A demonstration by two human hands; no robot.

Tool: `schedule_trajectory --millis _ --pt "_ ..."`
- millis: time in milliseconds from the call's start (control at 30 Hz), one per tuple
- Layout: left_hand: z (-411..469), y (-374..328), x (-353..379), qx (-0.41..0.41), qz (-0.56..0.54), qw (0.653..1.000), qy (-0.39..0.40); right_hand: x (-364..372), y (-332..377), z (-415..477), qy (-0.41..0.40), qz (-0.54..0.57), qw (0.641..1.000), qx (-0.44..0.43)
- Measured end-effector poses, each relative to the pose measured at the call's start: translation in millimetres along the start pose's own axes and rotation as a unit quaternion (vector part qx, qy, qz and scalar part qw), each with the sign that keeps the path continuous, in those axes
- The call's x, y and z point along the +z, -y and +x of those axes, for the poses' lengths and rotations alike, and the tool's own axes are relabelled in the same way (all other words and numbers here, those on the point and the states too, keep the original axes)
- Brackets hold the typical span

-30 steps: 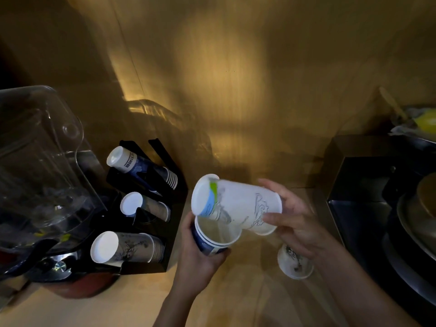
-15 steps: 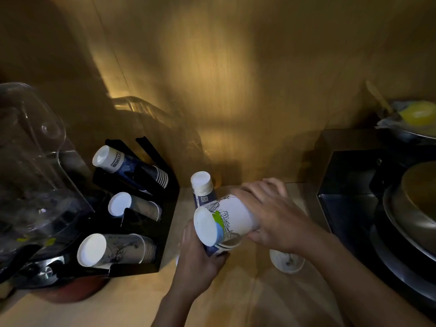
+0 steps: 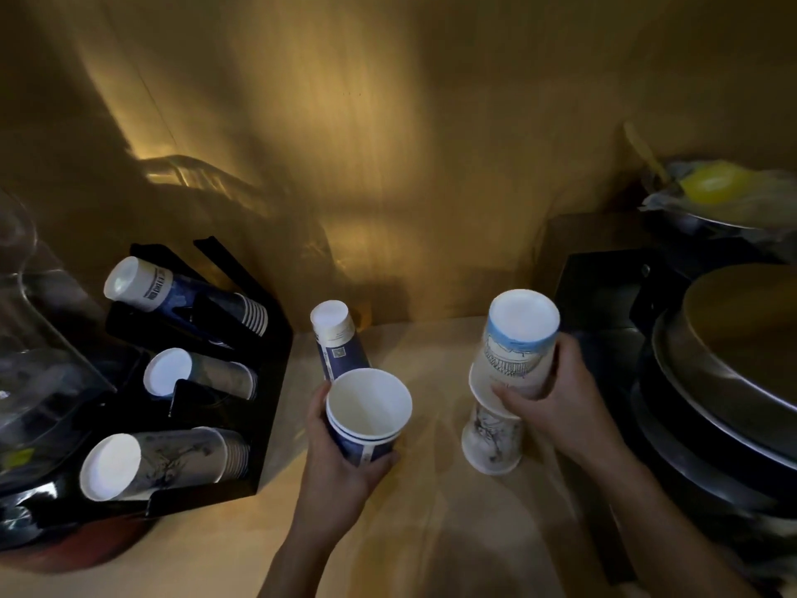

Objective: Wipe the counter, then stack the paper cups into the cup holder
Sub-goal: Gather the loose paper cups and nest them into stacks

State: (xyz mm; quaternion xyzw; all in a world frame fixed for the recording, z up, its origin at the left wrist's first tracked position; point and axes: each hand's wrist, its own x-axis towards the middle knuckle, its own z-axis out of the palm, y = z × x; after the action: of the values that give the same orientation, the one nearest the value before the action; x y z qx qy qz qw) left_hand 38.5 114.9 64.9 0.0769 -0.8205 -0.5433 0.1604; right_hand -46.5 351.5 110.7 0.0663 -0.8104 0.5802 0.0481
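My left hand (image 3: 340, 463) holds an upright blue-and-white paper cup (image 3: 366, 414), mouth up, above the counter (image 3: 409, 533). My right hand (image 3: 556, 394) grips an upside-down white cup with a blue sketch (image 3: 515, 338), which sits over another upside-down white cup (image 3: 491, 442) standing on the counter. A further blue cup (image 3: 338, 338) stands upside down behind my left hand. The black cup holder (image 3: 267, 381) at left carries three lying stacks: a blue stack (image 3: 181, 295) on top, a middle stack (image 3: 198, 375), a bottom stack (image 3: 159, 461).
A clear plastic jug (image 3: 39, 338) stands at far left beside the holder. Stacked metal pans (image 3: 724, 381) and a black box fill the right side. A bowl with something yellow (image 3: 716, 187) sits at back right. A wooden wall rises behind.
My right hand has carried the white sketch cup from above the left hand's blue cup to the right and set it upside down over the cup on the counter. The left hand's cup is now uncovered.
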Motion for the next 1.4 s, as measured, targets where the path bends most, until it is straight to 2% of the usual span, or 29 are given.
schedule_trajectory --millis 133,267,333,400,533,600,667,767,833,933,1167,1300,1400 --pt "2.6 2.7 9.2 -0.018 -0.018 1.0 0.016 5.4 -32.2 -6.6 -0.02 -0.051 0.998 0.037" --pt "2.5 1.7 12.7 -0.037 -0.028 0.998 0.029 17.6 -69.4 -20.2 0.1 -0.077 0.987 0.099" --pt "1.5 1.6 12.8 -0.046 -0.029 0.998 0.04 21.5 -88.2 -23.3 0.158 -0.17 0.958 0.166" --pt "0.5 1.8 11.8 -0.054 -0.031 0.997 0.051 21.3 -100.2 -24.0 0.18 -0.267 0.924 0.207" --pt "-1.1 3.0 8.5 -0.075 -0.027 0.995 0.059 19.3 -101.0 -28.5 0.267 -0.387 0.864 0.181" --pt "-1.5 3.6 7.5 -0.088 -0.021 0.994 0.066 21.2 -87.1 -29.5 0.33 -0.396 0.844 0.145" --pt "-1.8 4.1 7.2 -0.098 -0.012 0.992 0.072 27.4 -67.6 -27.7 0.357 -0.339 0.865 0.089" --pt "-2.5 3.8 6.1 -0.113 0.002 0.991 0.075 37.5 -30.4 -25.1 0.246 -0.187 0.951 0.005" --pt "-2.3 4.7 4.7 -0.115 0.01 0.99 0.075 43.1 -7.8 -21.1 0.188 -0.082 0.978 -0.047" --pt "-1.5 5.0 4.0 -0.112 0.01 0.991 0.074 55.2 17.1 -15.7 0.224 -0.015 0.97 -0.092" --pt "2.1 -7.2 4.6 -0.058 0.013 0.997 0.056 84.9 27.0 -7.9 0.305 -0.025 0.941 -0.146" --pt "5.3 -10.8 0.7 -0.059 0.026 0.997 0.047 90.1 29.0 -4.0 0.296 -0.042 0.941 -0.162" --pt "9.0 -13.7 -0.8 -0.067 0.007 0.996 0.056 91.3 33.1 -0.3 0.265 -0.099 0.932 -0.227"
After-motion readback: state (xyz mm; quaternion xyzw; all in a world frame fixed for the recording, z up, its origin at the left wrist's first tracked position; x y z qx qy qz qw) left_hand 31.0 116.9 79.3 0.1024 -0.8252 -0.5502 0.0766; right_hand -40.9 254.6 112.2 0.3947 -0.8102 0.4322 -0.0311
